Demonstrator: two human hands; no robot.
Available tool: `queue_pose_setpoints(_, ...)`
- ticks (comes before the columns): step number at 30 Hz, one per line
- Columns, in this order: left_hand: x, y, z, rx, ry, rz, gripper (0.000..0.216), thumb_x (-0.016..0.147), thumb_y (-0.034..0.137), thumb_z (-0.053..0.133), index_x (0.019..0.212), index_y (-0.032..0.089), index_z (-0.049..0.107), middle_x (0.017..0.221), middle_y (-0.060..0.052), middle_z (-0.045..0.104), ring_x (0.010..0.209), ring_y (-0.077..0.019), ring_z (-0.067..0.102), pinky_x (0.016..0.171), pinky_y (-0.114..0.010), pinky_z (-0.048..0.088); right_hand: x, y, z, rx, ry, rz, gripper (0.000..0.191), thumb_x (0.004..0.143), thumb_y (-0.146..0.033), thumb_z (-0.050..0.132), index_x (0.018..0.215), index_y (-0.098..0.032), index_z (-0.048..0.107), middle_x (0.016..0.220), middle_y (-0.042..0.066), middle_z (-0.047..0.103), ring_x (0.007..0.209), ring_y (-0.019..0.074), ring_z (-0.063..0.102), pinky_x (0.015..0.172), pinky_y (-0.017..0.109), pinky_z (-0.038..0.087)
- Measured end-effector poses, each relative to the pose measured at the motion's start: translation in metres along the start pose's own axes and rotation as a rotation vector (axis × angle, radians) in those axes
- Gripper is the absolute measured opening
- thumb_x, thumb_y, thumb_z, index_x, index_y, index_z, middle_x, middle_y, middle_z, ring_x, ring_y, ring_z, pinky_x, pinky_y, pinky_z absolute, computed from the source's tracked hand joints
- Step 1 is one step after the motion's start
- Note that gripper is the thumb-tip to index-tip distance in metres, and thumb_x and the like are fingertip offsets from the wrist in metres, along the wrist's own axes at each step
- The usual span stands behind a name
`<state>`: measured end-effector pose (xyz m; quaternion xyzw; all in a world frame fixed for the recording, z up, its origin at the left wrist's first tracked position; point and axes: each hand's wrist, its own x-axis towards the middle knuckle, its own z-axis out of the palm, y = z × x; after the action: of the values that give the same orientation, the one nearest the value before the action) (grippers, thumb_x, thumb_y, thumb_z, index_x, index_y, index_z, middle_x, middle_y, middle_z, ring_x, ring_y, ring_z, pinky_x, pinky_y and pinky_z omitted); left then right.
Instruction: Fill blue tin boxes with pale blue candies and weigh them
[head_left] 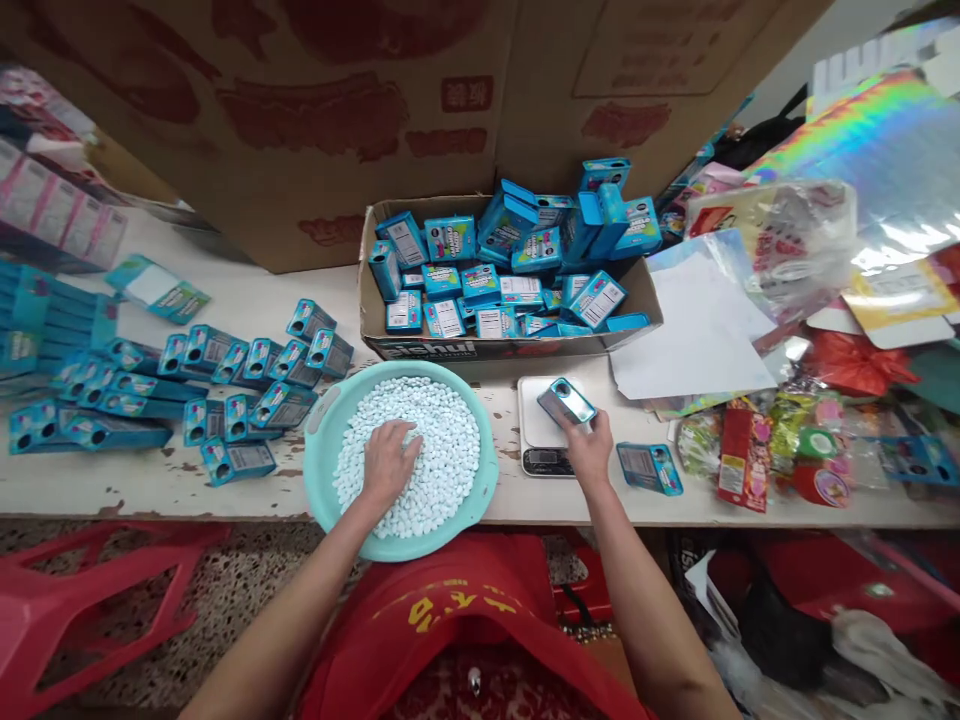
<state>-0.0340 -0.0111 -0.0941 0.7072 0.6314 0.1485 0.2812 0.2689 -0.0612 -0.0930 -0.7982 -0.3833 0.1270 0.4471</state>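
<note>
My left hand (pixel 391 462) rests on a heap of small white candies (pixel 439 440), its fingers slightly bent and apart. The candies lie in a round turquoise basin (pixel 489 465) at the table's front edge. Between the thumb and fingers of my right hand (pixel 590 450) is a small blue box (pixel 568 400), tilted, with an opening in its top face. That box is over the white kitchen scale (pixel 531 428); whether it touches the scale I cannot tell. Another blue box (pixel 649 469) lies flat to the right of my right hand.
Several blue boxes (pixel 281 405) stand left of the basin. A low carton (pixel 517 346) behind it holds many more. A large cardboard box (pixel 420 180) rises at the back. White paper (pixel 694 335) and packaged sweets (pixel 742 455) cover the right side. A red stool (pixel 97 610) stands lower left.
</note>
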Motion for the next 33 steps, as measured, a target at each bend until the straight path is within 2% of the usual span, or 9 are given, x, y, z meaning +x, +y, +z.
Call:
queue_pose_setpoints(2, 0.001, 0.005, -0.007, -0.265, 0.04, -0.113, 0.021, 0.079, 0.036, 0.055, 0.09, 0.021, 0.064, 0.102, -0.009, 0.064, 0.104, -0.0267, 0.056, 0.094, -0.042, 0.04, 0.001, -0.022, -0.004, 0.012, -0.047, -0.046, 0.04, 0.071, -0.047, 0.065, 0.096, -0.016, 0.057, 0.088, 0.004, 0.06, 0.085, 0.021, 0.056, 0.079, 0.038, 0.048)
queue_pose_setpoints(4, 0.002, 0.015, -0.013, -0.612, 0.044, -0.28, 0.027, 0.076, 0.043, 0.058, 0.089, 0.021, 0.063, 0.097, -0.008, 0.066, 0.094, -0.024, 0.06, 0.086, -0.038, 0.045, -0.006, -0.048, -0.01, 0.021, -0.121, -0.161, 0.036, 0.071, -0.043, 0.069, 0.095, -0.019, 0.06, 0.092, 0.004, 0.06, 0.087, 0.0215, 0.057, 0.081, 0.039, 0.047)
queue_pose_setpoints(8, 0.007, 0.045, -0.017, -1.38, -0.127, -0.544, 0.046, 0.076, 0.059, 0.055, 0.098, 0.019, 0.063, 0.097, -0.01, 0.068, 0.081, -0.0187, 0.065, 0.07, -0.03, 0.051, -0.032, -0.096, -0.004, 0.025, -0.349, -0.496, 0.03, 0.074, -0.037, 0.07, 0.1, -0.024, 0.062, 0.093, 0.004, 0.064, 0.09, 0.0232, 0.058, 0.083, 0.04, 0.044)
queue_pose_setpoints(11, 0.012, 0.058, -0.015, -1.658, -0.21, -0.684, 0.049, 0.076, 0.062, 0.053, 0.09, 0.017, 0.065, 0.087, -0.011, 0.069, 0.067, -0.0178, 0.064, 0.058, -0.029, 0.051, -0.05, -0.112, 0.014, -0.011, -0.512, -0.613, 0.028, 0.077, -0.037, 0.069, 0.102, -0.026, 0.062, 0.091, 0.004, 0.066, 0.088, 0.0235, 0.06, 0.082, 0.04, 0.041)
queue_pose_setpoints(15, 0.016, 0.054, -0.014, -1.744, -0.161, -0.81, 0.04, 0.078, 0.052, 0.057, 0.073, 0.013, 0.065, 0.066, -0.007, 0.065, 0.053, -0.015, 0.059, 0.051, -0.027, 0.048, -0.061, -0.114, 0.025, -0.027, -0.542, -0.625, 0.03, 0.078, -0.037, 0.068, 0.104, -0.026, 0.061, 0.094, 0.004, 0.065, 0.091, 0.0243, 0.059, 0.081, 0.04, 0.041)
queue_pose_setpoints(19, 0.015, 0.045, -0.014, -1.723, -0.162, -0.907, 0.033, 0.083, 0.04, 0.053, 0.072, 0.012, 0.065, 0.063, -0.006, 0.063, 0.049, -0.0124, 0.056, 0.047, -0.024, 0.045, -0.066, -0.113, 0.024, -0.009, -0.552, -0.573, 0.029, 0.078, -0.036, 0.068, 0.104, -0.025, 0.061, 0.093, 0.005, 0.064, 0.09, 0.0242, 0.058, 0.078, 0.039, 0.044)
queue_pose_setpoints(22, 0.014, 0.045, -0.011, -1.717, -0.184, -0.907, 0.032, 0.086, 0.036, 0.05, 0.074, 0.011, 0.065, 0.066, -0.006, 0.064, 0.051, -0.0123, 0.056, 0.049, -0.024, 0.045, -0.07, -0.113, 0.025, 0.044, -0.551, -0.538, 0.03, 0.078, -0.034, 0.068, 0.105, -0.024, 0.061, 0.095, 0.006, 0.063, 0.09, 0.0238, 0.058, 0.077, 0.039, 0.047)
queue_pose_setpoints(26, 0.015, 0.047, -0.006, -1.716, -0.177, -0.909, 0.027, 0.083, 0.034, 0.056, 0.071, 0.011, 0.064, 0.066, -0.006, 0.063, 0.054, -0.0128, 0.058, 0.054, -0.024, 0.046, -0.072, -0.113, 0.024, 0.052, -0.587, -0.517, 0.029, 0.078, -0.034, 0.068, 0.104, -0.024, 0.061, 0.091, 0.006, 0.062, 0.087, 0.0232, 0.059, 0.074, 0.038, 0.049)
queue_pose_setpoints(33, 0.016, 0.049, -0.005, -1.743, -0.243, -0.859, 0.026, 0.082, 0.033, 0.057, 0.073, 0.01, 0.064, 0.065, -0.005, 0.062, 0.052, -0.0127, 0.056, 0.052, -0.025, 0.045, -0.068, -0.114, 0.015, 0.072, -0.546, -0.442, 0.03, 0.077, -0.035, 0.069, 0.103, -0.023, 0.061, 0.094, 0.006, 0.062, 0.089, 0.023, 0.06, 0.076, 0.037, 0.05)
